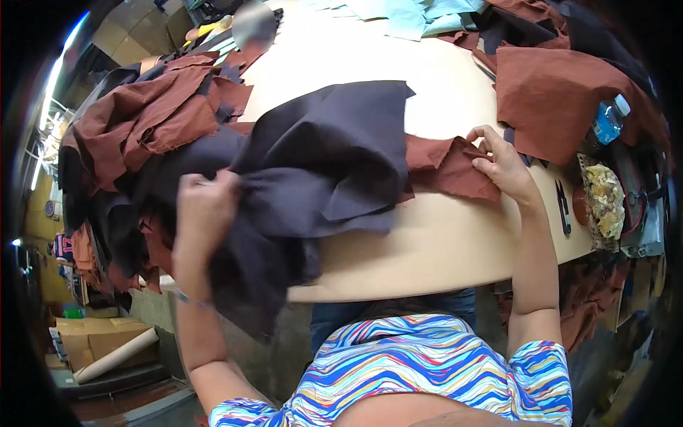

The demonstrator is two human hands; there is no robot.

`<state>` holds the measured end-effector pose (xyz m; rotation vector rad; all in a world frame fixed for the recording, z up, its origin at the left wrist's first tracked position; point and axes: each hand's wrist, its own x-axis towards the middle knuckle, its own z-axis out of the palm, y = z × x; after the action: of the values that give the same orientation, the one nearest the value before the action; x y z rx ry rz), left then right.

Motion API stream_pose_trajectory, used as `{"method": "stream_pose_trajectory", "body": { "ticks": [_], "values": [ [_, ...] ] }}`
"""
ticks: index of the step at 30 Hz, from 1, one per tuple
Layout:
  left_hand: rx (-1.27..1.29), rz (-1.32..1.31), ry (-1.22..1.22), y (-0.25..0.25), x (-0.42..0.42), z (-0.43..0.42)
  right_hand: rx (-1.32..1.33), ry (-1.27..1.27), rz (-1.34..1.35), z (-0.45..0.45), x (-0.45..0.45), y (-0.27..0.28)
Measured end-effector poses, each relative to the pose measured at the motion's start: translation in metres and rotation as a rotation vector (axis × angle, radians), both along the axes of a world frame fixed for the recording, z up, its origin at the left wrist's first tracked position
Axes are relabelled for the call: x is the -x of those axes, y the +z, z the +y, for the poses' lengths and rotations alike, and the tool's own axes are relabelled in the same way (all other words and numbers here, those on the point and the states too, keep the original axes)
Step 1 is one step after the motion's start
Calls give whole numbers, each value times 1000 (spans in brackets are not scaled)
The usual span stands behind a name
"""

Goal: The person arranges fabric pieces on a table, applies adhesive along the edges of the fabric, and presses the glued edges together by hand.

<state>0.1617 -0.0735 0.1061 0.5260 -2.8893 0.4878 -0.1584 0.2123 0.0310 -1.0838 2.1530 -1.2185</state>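
A large dark cloth piece (327, 156) is bunched in my left hand (205, 206), which is closed on its left side; the cloth spreads over the table and hangs past the front edge. My right hand (498, 160) pinches a rust-brown cloth piece (448, 167) near its right end. The left part of that brown piece lies hidden behind the dark cloth.
Brown and dark cloth heaps (149, 117) cover the table's left side, with more brown cloth (548, 99) at the right. A water bottle (608, 121), black snips (563, 206) and light blue cloth (405, 16) are on the table (427, 249).
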Motion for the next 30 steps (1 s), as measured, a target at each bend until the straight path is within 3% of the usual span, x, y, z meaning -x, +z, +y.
{"method": "stream_pose_trajectory", "body": {
  "ticks": [4,6,7,8,9,11,12,13,16,18,20,21,25,28,30],
  "values": [
    [-391,238,254,31,-35,-79,187,351,-367,-12,-21,5],
    [-491,134,288,39,-33,-99,29,319,-219,-18,-29,5],
    [-38,139,321,40,-23,-93,-39,271,-108,-20,-34,7],
    [132,185,417,36,-12,-79,-105,217,7,-21,-35,8],
    [266,366,187,38,10,-41,-126,132,53,-18,-36,7],
    [-7,528,-206,24,43,24,-72,-27,579,-12,-38,-1],
    [-120,416,-397,13,57,57,-47,-103,842,-9,-39,-5],
    [-42,285,-408,-8,66,85,-3,-75,859,-7,-41,-3],
    [-202,148,-403,-62,89,113,68,261,715,-6,-53,-10],
    [-154,203,-405,-93,101,96,39,233,832,-12,-67,-16],
    [-309,166,-405,-90,104,81,48,214,921,-17,-68,-22],
    [-317,270,-426,-89,106,75,66,214,951,-19,-65,-26],
    [-754,463,-410,-74,99,63,100,219,1059,-26,-56,-30],
    [-658,505,-300,-55,88,40,70,246,906,-22,-54,-19],
    [-447,543,-268,-45,84,17,275,171,901,-26,-52,-29]
  ]
}}
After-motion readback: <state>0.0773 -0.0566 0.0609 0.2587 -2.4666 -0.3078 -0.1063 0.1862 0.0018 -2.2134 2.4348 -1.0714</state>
